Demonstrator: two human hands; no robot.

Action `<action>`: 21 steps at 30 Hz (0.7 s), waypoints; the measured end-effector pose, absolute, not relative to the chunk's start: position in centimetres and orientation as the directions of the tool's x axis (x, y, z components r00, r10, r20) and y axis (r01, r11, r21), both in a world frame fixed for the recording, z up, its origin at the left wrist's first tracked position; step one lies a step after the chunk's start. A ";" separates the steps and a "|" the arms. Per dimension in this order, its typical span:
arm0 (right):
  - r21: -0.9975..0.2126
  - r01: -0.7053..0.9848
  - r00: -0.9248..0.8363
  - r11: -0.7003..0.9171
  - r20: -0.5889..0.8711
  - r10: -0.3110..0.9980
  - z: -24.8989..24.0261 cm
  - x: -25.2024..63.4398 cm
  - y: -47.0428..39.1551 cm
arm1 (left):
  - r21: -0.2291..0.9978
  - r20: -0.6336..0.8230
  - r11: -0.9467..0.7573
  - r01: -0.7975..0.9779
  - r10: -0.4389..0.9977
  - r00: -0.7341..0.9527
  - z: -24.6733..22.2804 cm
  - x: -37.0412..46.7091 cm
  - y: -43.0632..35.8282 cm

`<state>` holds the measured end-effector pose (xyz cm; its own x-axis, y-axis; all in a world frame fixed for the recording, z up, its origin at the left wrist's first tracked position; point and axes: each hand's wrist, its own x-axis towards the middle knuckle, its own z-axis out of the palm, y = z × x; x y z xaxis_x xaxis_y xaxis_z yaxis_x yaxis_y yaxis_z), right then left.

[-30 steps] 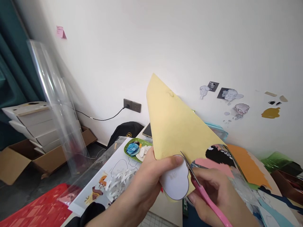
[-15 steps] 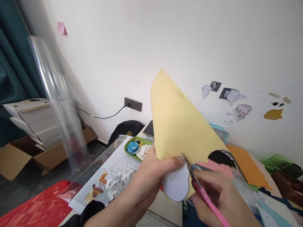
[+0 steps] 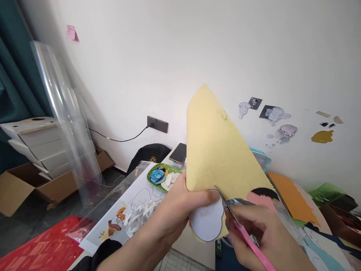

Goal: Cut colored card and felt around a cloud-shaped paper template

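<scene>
A large sheet of pale yellow felt or paper (image 3: 217, 150) is pinched in my left hand (image 3: 186, 203), thumb on top. Under that thumb a white paper template (image 3: 207, 222) with a dark scalloped outline lies against the sheet's lower end. My right hand (image 3: 262, 233) is closed around pink-handled scissors (image 3: 248, 241). Their blades point up and left along the template's upper right edge, cutting into the yellow sheet. The lower blade is partly hidden behind the sheet.
On the table are a green tray (image 3: 148, 177) of cut pieces, white paper strips (image 3: 141, 218), a phone (image 3: 178, 152) and an orange sheet (image 3: 293, 194). Paper figures (image 3: 275, 113) are stuck to the wall. A red basket (image 3: 42, 244) stands at lower left.
The yellow sheet has tilted and shifted right at its top, and more of the phone shows. The template has turned slightly in my left hand; the scissors stay at its edge.
</scene>
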<state>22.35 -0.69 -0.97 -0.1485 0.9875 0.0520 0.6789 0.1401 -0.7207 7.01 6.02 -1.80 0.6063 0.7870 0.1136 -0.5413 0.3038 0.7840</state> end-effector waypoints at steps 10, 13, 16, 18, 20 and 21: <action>-0.865 0.418 0.229 0.278 0.396 0.889 -3.4 20.8 1.0 | 0.772 0.075 0.112 -0.625 0.961 0.265 -0.6 6.8 6.0; -0.883 0.344 0.350 0.319 0.436 0.829 -4.3 20.0 1.5 | 0.697 0.121 -0.029 -0.717 0.990 0.078 -1.1 8.1 4.4; -0.888 0.282 0.426 0.363 0.455 0.782 -5.1 19.5 1.8 | 0.669 0.226 -0.170 -0.724 0.974 -0.020 -2.1 9.4 2.9; -0.900 0.221 0.434 0.376 0.436 0.789 -5.4 19.1 1.9 | 0.702 0.269 -0.200 -0.684 0.963 -0.006 -2.8 10.0 2.4; -0.912 0.179 0.423 0.369 0.410 0.808 -5.5 18.5 1.9 | 0.725 0.250 -0.203 -0.658 0.968 -0.024 -3.3 10.4 2.2; -0.918 0.171 0.429 0.359 0.397 0.811 -5.5 18.1 1.8 | 0.730 0.224 -0.194 -0.655 0.974 -0.038 -3.4 10.5 2.3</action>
<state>18.12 1.84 -5.46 0.4287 0.8113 0.3974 0.1714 0.3589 -0.9175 10.53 2.26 -3.40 -0.0384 0.9738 0.2242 -0.6548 -0.1940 0.7305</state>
